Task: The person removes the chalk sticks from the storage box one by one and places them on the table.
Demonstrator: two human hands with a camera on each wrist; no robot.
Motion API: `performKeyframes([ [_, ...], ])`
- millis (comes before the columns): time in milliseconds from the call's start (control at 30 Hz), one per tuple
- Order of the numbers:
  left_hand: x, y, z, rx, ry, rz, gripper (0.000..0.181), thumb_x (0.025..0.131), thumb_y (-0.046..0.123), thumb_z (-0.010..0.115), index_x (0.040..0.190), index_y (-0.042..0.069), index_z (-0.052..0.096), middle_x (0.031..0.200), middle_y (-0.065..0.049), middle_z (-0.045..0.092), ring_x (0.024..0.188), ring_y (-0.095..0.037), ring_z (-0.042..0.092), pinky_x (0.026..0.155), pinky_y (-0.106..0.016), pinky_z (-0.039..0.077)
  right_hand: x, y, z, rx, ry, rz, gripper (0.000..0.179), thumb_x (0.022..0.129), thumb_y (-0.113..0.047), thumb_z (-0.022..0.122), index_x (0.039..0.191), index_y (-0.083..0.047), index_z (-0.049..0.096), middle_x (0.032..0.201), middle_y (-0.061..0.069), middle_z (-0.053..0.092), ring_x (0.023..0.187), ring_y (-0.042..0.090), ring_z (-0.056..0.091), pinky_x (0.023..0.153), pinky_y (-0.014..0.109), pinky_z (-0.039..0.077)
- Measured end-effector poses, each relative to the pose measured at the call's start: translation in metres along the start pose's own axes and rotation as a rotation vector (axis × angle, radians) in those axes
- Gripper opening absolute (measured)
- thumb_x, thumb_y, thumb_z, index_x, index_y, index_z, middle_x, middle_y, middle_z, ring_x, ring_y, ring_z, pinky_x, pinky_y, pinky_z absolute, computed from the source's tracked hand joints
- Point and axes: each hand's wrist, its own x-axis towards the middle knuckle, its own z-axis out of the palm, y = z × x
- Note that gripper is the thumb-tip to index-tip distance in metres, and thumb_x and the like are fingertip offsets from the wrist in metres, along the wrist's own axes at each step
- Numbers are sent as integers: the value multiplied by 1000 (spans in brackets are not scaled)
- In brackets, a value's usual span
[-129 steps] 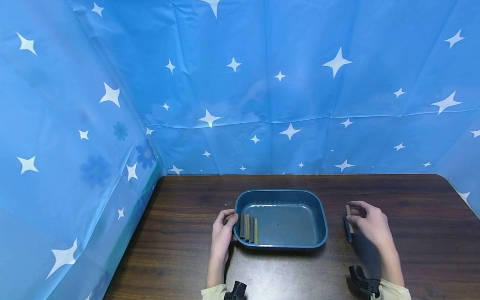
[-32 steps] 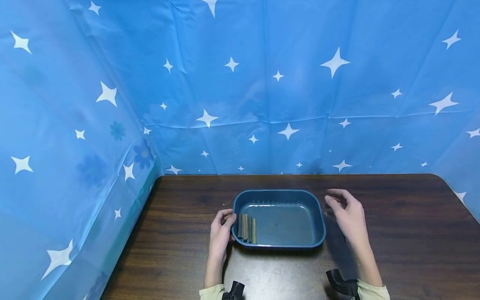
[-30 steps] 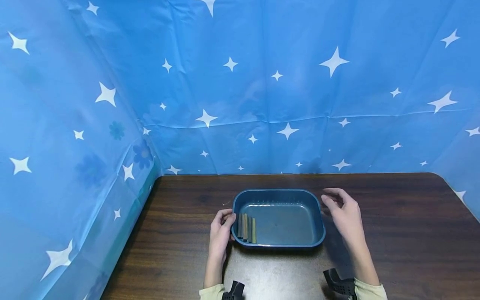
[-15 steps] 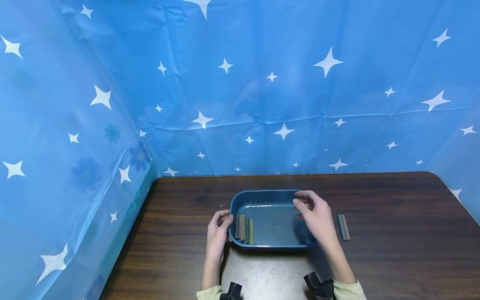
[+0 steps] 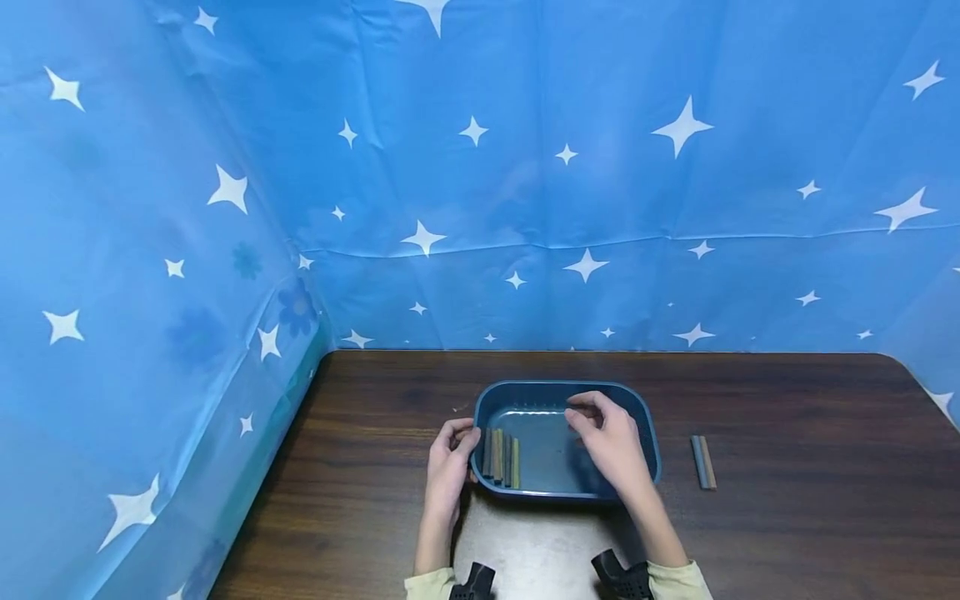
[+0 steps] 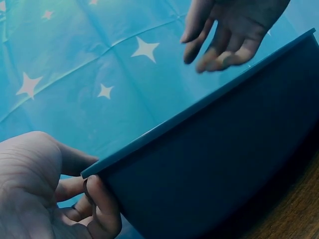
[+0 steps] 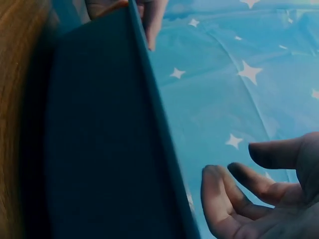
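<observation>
My left hand (image 5: 447,462) grips the left end of a dark blue plastic tray (image 5: 570,497), thumb on the rim and fingers curled beneath it in the left wrist view. Inside, along the left side, several thin sticks (image 5: 498,457) in dark grey, brown and olive lie side by side. My right hand (image 5: 611,442) is over the tray's right half, fingers loosely bent. The right wrist view shows a gap between its thumb and fingers (image 7: 214,194), with nothing held and dark smudges on the tips. Two more sticks (image 5: 703,462), one blue-grey and one brown, lie together right of the tray.
The dark wood table (image 5: 810,433) extends to both sides of the tray. A blue star-patterned sheet (image 5: 525,200) hangs behind it and along the left. Each wrist wears a black camera mount (image 5: 622,575).
Earlier my right hand held a brown stick at the right; that stick now lies beside the blue-grey one. The hand has moved left over the tray. My left hand keeps its hold.
</observation>
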Motion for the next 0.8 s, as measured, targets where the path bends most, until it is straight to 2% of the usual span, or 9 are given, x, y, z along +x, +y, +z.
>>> performKeyframes([
  [133, 1, -1, -1, 10, 0, 5, 34, 102, 14, 61, 129, -8, 58, 108, -17, 64, 63, -14, 51, 47, -22, 42, 1, 2, 12, -51, -61, -37, 23, 101, -10, 66, 119, 3, 70, 99, 9, 71, 89, 23, 66, 75, 37, 52],
  [333, 1, -1, -1, 14, 1, -5, 34, 103, 14, 61, 129, -7, 59, 107, -15, 63, 64, -14, 50, 47, -22, 42, 3, 2, 34, -113, -148, -40, 24, 99, -9, 68, 119, 4, 69, 97, 8, 72, 88, 22, 68, 75, 41, 56],
  [533, 1, -1, 0, 22, -7, -3, 34, 103, 13, 61, 129, -8, 58, 107, -15, 63, 66, -14, 51, 48, -23, 42, 5, 7, 54, -184, -191, -50, 27, 97, -7, 68, 120, 8, 66, 101, 13, 70, 90, 27, 68, 73, 43, 57],
  [800, 1, 0, 0, 21, -7, -5, 34, 103, 14, 61, 129, -8, 58, 106, -13, 63, 67, -14, 51, 48, -22, 42, 7, 6, 70, -247, -232, -50, 39, 93, -7, 75, 126, 9, 63, 111, 22, 67, 100, 37, 67, 80, 51, 57],
])
